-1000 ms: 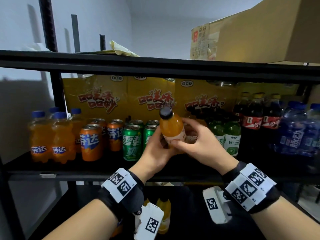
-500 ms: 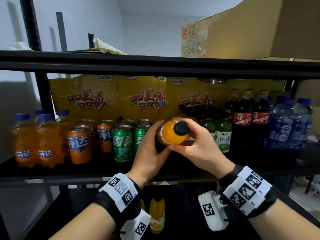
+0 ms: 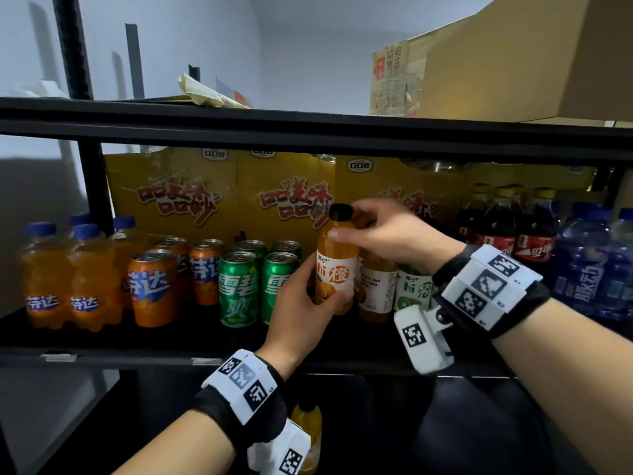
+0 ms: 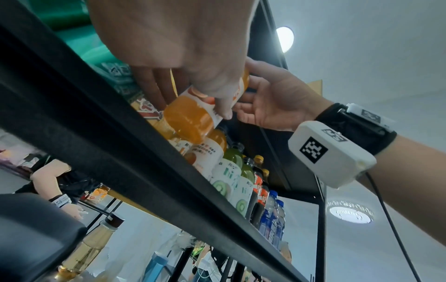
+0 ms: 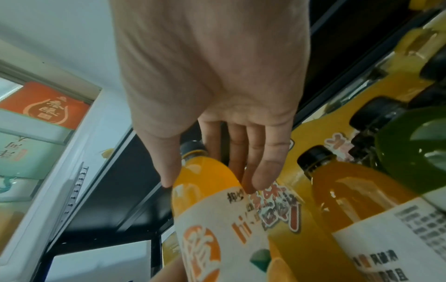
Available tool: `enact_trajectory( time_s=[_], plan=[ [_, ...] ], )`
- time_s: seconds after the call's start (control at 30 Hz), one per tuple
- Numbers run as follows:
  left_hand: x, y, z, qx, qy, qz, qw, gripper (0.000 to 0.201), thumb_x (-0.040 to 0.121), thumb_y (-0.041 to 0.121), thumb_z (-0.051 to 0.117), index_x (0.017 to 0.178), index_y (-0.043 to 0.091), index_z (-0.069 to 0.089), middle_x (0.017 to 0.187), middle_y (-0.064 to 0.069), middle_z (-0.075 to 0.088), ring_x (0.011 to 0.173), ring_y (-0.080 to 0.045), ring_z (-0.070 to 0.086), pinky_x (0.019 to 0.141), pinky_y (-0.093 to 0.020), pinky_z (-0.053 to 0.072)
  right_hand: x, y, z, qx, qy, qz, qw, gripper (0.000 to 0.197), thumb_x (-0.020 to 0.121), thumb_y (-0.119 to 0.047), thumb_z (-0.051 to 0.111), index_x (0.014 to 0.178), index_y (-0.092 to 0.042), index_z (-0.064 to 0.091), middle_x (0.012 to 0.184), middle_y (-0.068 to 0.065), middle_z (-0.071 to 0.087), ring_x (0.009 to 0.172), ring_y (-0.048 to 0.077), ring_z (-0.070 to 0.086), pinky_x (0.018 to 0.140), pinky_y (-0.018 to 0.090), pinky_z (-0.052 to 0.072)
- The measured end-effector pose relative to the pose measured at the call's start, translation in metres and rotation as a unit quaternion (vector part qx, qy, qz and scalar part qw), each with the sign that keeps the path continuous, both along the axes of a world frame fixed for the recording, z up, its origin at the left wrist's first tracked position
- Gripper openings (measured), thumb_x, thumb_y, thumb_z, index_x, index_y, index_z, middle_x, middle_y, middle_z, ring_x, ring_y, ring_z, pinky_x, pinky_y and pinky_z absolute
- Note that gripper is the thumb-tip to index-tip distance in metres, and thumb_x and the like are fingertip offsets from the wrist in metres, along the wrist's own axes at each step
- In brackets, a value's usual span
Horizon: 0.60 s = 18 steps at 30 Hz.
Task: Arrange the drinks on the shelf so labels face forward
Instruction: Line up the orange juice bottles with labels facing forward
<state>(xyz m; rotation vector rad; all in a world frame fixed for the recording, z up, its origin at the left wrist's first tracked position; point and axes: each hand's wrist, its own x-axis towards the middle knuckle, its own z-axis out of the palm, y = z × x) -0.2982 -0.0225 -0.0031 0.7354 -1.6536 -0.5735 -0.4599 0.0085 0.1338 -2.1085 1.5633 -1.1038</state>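
An orange juice bottle (image 3: 337, 269) with a black cap stands upright just right of the green cans, its white "hi" label facing me. My left hand (image 3: 305, 303) grips its lower body from the left, thumb across the label. My right hand (image 3: 363, 228) pinches the shoulder below the cap, thumb in front and fingers behind. The left wrist view shows the bottle (image 4: 190, 116) from below, held by my left hand (image 4: 198, 76), with my right hand (image 4: 272, 103) beyond. In the right wrist view the bottle (image 5: 205, 200) sits under my right hand (image 5: 217, 133). Its base is hidden.
A second orange juice bottle (image 3: 375, 286) stands right of it, small print facing out. Along the shelf are Fanta bottles (image 3: 68, 279), Fanta cans (image 3: 154, 286), Sprite cans (image 3: 239, 286), a kiwi bottle (image 3: 411, 289), cola bottles (image 3: 496, 231) and blue bottles (image 3: 589, 269). Yellow cartons (image 3: 212, 193) stand behind; the upper shelf beam (image 3: 308, 132) hangs close above.
The bottle was tipped with its cap toward me; now it is upright with the label forward and further in over the shelf. My right hand has shifted up to its shoulder.
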Motion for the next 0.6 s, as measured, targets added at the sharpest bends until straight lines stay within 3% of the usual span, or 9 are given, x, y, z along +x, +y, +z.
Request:
enact_trajectory(
  time_s=[0.07,0.13,0.17,0.23,0.27,0.37,0.43,0.53,0.6],
  plan=[
    [-0.003,-0.003,-0.001,0.003,0.004,0.010,1.000,0.059,0.082,0.039,0.080,0.129,0.060,0.051,0.119,0.032,0.067,0.109,0.009,0.063,0.090,-0.011,0.051,0.003,-0.009,0.003,0.037,-0.014,-0.009,0.999,0.060,0.084,-0.052,0.079,0.137,-0.029,0.061,0.123,-0.008,0.066,0.104,0.015,0.066,0.067,0.023,0.052],
    [-0.008,-0.006,-0.003,0.019,0.004,0.007,1.000,0.060,0.086,0.037,0.078,0.130,0.063,0.047,0.117,0.033,0.068,0.109,0.010,0.064,0.091,-0.012,0.052,0.002,-0.019,0.006,0.044,-0.019,-0.008,0.999,0.059,0.086,-0.051,0.077,0.137,-0.026,0.062,0.126,-0.005,0.068,0.106,0.018,0.069,0.068,0.026,0.055],
    [-0.010,-0.009,-0.006,0.033,0.013,0.002,0.999,0.061,0.089,0.036,0.077,0.136,0.058,0.045,0.117,0.033,0.067,0.109,0.012,0.063,0.092,-0.012,0.052,0.001,-0.024,0.007,0.039,-0.025,-0.001,0.999,0.044,0.088,-0.049,0.077,0.126,-0.028,0.067,0.119,-0.007,0.072,0.104,0.018,0.071,0.069,0.028,0.058],
    [-0.014,-0.011,-0.011,0.082,0.015,-0.001,0.997,0.072,0.094,0.036,0.073,0.155,0.035,0.035,0.123,0.037,0.055,0.111,0.022,0.055,0.095,-0.006,0.047,-0.002,-0.034,0.012,0.022,-0.041,-0.004,0.999,0.015,0.091,-0.044,0.075,0.096,-0.034,0.067,0.101,-0.010,0.074,0.094,0.014,0.072,0.070,0.032,0.063],
    [-0.014,-0.011,-0.013,0.105,-0.007,0.005,0.994,0.079,0.095,0.037,0.072,0.160,0.025,0.029,0.125,0.035,0.048,0.115,0.022,0.050,0.097,-0.007,0.043,-0.004,-0.039,0.014,0.017,-0.044,-0.009,0.999,0.015,0.092,-0.042,0.075,0.088,-0.035,0.062,0.095,-0.012,0.071,0.089,0.011,0.071,0.069,0.031,0.062],
    [-0.011,-0.014,-0.017,0.118,-0.168,0.024,0.978,0.070,0.096,0.040,0.069,0.155,0.019,0.039,0.135,0.022,0.051,0.134,-0.005,0.050,0.104,-0.019,0.039,-0.002,-0.056,0.021,0.019,0.004,-0.019,1.000,0.022,0.094,-0.038,0.074,0.081,-0.032,0.058,0.088,-0.010,0.067,0.087,0.011,0.068,0.073,0.032,0.062],
    [-0.014,-0.015,-0.011,0.127,-0.316,0.025,0.940,0.071,0.096,0.048,0.064,0.155,0.016,0.041,0.150,0.003,0.052,0.141,-0.020,0.048,0.106,-0.021,0.036,0.002,-0.068,0.023,0.033,0.046,-0.024,0.998,0.021,0.094,-0.035,0.074,0.081,-0.031,0.058,0.091,-0.006,0.067,0.092,0.018,0.069,0.079,0.037,0.063],
    [-0.022,-0.017,-0.007,0.126,-0.457,0.019,0.880,0.069,0.100,0.051,0.056,0.155,0.012,0.040,0.159,-0.009,0.042,0.145,-0.026,0.041,0.114,-0.030,0.034,0.009,-0.085,0.022,0.050,0.086,-0.029,0.995,0.011,0.097,-0.028,0.071,0.091,-0.025,0.063,0.107,0.004,0.070,0.103,0.026,0.069,0.087,0.043,0.062],
    [-0.025,-0.018,-0.007,0.108,-0.479,0.027,0.871,0.055,0.105,0.043,0.050,0.149,0.010,0.049,0.153,-0.011,0.047,0.139,-0.028,0.046,0.113,-0.033,0.038,0.017,-0.093,0.021,0.062,0.093,-0.023,0.993,0.011,0.098,-0.025,0.069,0.107,-0.020,0.065,0.118,0.008,0.069,0.109,0.028,0.067,0.092,0.044,0.061]
  ],
)
